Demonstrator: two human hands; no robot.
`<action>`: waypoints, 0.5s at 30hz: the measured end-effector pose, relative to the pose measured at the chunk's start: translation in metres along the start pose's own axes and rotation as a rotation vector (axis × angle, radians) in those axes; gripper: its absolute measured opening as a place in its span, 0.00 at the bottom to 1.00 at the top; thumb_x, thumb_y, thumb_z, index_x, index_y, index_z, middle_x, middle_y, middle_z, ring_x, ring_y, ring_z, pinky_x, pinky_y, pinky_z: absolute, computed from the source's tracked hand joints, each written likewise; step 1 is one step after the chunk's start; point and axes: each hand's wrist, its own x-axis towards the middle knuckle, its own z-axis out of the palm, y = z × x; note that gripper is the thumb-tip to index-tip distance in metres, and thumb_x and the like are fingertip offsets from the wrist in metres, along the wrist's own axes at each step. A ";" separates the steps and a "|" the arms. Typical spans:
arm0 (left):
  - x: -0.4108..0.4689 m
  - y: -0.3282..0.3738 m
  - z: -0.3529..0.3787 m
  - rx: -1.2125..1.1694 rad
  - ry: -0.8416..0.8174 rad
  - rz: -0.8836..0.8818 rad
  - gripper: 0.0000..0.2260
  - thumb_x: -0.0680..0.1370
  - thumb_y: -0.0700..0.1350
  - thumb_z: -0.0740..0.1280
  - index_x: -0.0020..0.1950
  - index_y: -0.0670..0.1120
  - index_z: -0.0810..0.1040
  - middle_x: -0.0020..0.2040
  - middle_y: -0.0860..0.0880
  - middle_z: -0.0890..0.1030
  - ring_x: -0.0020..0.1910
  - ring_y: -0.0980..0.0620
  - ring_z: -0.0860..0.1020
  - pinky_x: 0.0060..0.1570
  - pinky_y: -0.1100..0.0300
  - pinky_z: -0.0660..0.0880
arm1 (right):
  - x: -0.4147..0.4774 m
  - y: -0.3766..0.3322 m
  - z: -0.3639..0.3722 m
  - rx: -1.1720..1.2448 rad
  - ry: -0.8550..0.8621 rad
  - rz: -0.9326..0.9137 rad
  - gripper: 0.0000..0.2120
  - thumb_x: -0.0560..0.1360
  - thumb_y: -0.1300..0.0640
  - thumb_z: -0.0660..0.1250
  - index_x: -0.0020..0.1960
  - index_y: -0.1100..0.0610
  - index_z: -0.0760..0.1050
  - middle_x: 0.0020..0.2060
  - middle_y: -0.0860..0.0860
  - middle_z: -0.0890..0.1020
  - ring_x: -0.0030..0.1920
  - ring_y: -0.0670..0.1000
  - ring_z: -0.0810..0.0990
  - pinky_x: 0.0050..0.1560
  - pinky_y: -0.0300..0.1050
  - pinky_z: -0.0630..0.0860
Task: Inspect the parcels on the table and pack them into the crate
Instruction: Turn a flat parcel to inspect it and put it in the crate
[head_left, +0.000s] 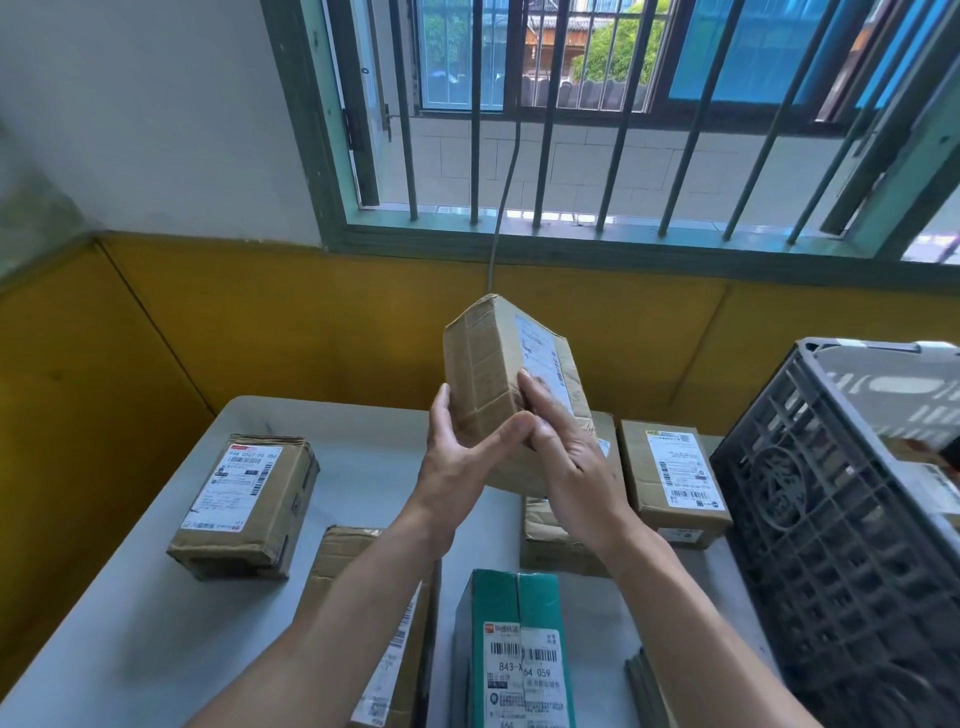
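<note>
Both hands, left hand (457, 462) and right hand (576, 467), fingers curled closed around one brown parcel (498, 374), hold it above the table (363, 467) (label rightward); better turn it slowly, checking each face before the crate (831, 519).

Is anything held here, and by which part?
Yes: both hands, left hand and right hand, grip a brown cardboard parcel by its lower end, raised above the table.

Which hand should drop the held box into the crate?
Right, probably. The right hand is on the cardboard box side nearer the grey crate, at the table's right; the left hand would cross over.
</note>
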 end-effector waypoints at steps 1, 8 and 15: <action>0.000 -0.001 0.000 0.001 0.003 -0.006 0.60 0.55 0.74 0.77 0.80 0.62 0.52 0.73 0.52 0.71 0.69 0.49 0.75 0.67 0.46 0.76 | 0.000 0.001 0.000 -0.007 -0.003 0.008 0.26 0.78 0.43 0.53 0.76 0.39 0.62 0.74 0.35 0.62 0.79 0.40 0.58 0.79 0.53 0.60; 0.003 -0.007 -0.003 -0.024 0.014 -0.044 0.52 0.61 0.68 0.74 0.80 0.61 0.54 0.71 0.50 0.72 0.67 0.49 0.77 0.65 0.46 0.78 | 0.000 0.005 -0.001 -0.015 -0.040 0.036 0.29 0.76 0.50 0.53 0.76 0.38 0.62 0.79 0.41 0.63 0.79 0.41 0.58 0.79 0.50 0.60; 0.006 -0.009 -0.011 -0.080 0.017 -0.113 0.42 0.66 0.69 0.67 0.77 0.54 0.65 0.65 0.47 0.78 0.62 0.47 0.78 0.52 0.54 0.82 | 0.008 0.002 -0.019 -0.122 0.214 -0.040 0.20 0.83 0.53 0.62 0.71 0.34 0.67 0.68 0.35 0.70 0.70 0.40 0.68 0.71 0.47 0.69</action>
